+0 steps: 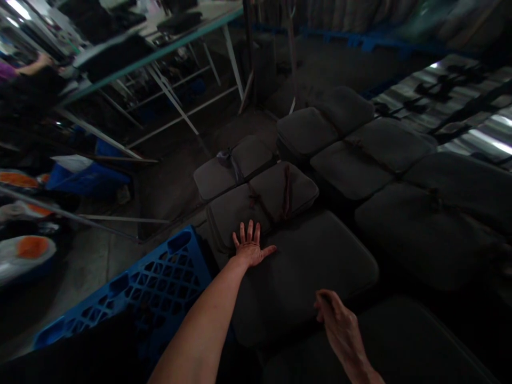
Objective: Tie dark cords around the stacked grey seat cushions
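My left hand [250, 249] lies with fingers spread on dark, cushion-like fabric stacks, at the border between a tied bundle [232, 216] and the large rounded stack [312, 261] nearer me. Cloth strips bind the tied bundle. Over the near right part of the large stack is my right hand [340, 325], its fingers curled in and nothing visible in them. Whether it touches the fabric is hard to tell in the dim light. Beyond my left hand sits another bundle [252, 154] with a grey knotted strip [230, 157].
More tied dark bundles [352, 160] stand to the right. A blue plastic pallet [168, 272] lies at lower left. Behind it are a blue bin [88, 176] and bags with orange contents [32, 247]. A long metal-legged table [160, 53] runs across the upper left, near another person's arm [34, 65].
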`<state>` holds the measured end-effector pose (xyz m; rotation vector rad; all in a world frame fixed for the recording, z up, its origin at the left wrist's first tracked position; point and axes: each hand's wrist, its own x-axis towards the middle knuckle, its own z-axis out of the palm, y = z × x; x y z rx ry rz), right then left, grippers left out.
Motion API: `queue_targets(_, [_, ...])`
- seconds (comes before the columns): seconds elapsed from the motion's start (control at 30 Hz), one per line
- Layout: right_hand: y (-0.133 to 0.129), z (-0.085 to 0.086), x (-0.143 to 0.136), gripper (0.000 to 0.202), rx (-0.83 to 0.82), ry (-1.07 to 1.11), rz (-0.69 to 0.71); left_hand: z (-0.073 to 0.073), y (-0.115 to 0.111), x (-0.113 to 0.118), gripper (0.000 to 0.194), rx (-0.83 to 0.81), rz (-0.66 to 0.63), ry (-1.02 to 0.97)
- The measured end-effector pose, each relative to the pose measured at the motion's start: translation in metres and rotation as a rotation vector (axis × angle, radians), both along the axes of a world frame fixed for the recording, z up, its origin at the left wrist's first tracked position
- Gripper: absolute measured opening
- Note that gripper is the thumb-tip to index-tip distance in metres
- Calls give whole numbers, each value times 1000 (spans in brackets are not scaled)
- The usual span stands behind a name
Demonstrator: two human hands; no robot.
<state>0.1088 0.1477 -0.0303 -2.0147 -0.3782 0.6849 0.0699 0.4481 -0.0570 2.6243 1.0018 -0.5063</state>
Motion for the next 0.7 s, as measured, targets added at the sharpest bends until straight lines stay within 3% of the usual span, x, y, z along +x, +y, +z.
queue_targets(0.17, [-5,-9,-2,49,87,70,-25,15,-2,-8,89,64,-19,-102])
queue_targets(0.3, [-15,-7,-6,39,234,33,30,30,-20,0,61,244,17,-271])
queue_targets(0.4, [-23,-3,-7,35,298,12,47,39,-38,25,45,299,-46,-410])
queue_targets(0.5, [-33,-4,-9,30,295,-8,122,42,-50,63,44,246,-54,-466])
queue_targets(0.6, [-44,-10,-14,31,254,-26,180,42,-50,98,45,190,122,-501])
queue_targets(0.7, [-51,-10,-19,33,191,-5,128,38,-43,119,34,141,285,-497])
